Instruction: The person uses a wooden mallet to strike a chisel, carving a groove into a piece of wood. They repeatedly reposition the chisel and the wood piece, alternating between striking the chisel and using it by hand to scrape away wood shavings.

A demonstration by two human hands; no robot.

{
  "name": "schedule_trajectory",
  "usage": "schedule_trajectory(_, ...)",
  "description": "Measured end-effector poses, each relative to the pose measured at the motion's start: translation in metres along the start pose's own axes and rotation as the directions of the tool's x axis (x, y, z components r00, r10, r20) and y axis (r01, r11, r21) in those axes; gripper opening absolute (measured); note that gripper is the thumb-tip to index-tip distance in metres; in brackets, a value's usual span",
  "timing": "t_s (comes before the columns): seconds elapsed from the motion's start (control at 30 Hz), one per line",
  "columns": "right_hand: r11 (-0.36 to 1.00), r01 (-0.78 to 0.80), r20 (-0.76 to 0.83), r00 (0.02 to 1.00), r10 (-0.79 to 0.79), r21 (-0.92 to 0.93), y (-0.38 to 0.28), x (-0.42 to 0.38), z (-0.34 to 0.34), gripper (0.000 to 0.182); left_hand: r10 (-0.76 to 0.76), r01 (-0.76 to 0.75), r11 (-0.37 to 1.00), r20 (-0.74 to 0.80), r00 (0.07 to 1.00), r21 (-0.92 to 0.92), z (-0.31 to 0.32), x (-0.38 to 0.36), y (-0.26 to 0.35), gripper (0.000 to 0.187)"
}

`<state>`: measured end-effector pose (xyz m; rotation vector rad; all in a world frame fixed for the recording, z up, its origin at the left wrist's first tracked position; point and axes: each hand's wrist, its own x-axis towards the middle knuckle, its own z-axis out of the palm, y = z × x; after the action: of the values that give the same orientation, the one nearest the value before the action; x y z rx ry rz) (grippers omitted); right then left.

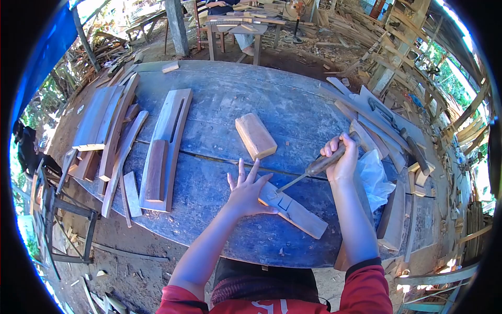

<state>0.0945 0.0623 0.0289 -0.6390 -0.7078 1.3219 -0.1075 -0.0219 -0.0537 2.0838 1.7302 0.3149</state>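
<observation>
My right hand (342,157) is closed around the wooden handle of a chisel (318,166). Its thin metal blade slopes down to the left, its tip at a short wooden piece (306,215) with dark outlines marked on its upper face. My left hand (244,194) lies spread over the left end of that piece, fingers apart, hiding part of it. Beyond my hands a thick wooden block (255,136) rests on the blue, worn table (219,94).
Left on the table are stacked boards (99,118) and a long slotted wooden piece (175,125). To the right lie a clear plastic bag (372,180), more planks and a clamp-like metal tool (384,111). Another person sits at a bench (246,26) in the background.
</observation>
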Motion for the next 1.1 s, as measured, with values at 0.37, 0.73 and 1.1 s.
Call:
schedule_trajectory(0.37, 0.999, 0.051, -0.028, 0.998, -0.052, -0.017, -0.002, -0.002, -0.001, 0.012, 0.006, -0.006, 1.000, -0.026, 1.000, -0.002, 0.002, 0.002, 0.001, 0.100)
schedule_trajectory(0.73, 0.997, 0.070, -0.080, 0.994, -0.073, -0.039, 0.000, -0.004, -0.002, 0.014, 0.011, -0.011, 1.000, -0.028, 1.000, -0.011, 0.004, 0.004, 0.002, 0.098)
schedule_trajectory(1.1, 0.978, -0.055, -0.357, 0.926, 0.125, 0.201, 0.009, 0.016, -0.040, 0.018, -0.001, -0.001, 0.999, -0.049, 0.999, -0.033, 0.006, 0.005, 0.003, 0.095)
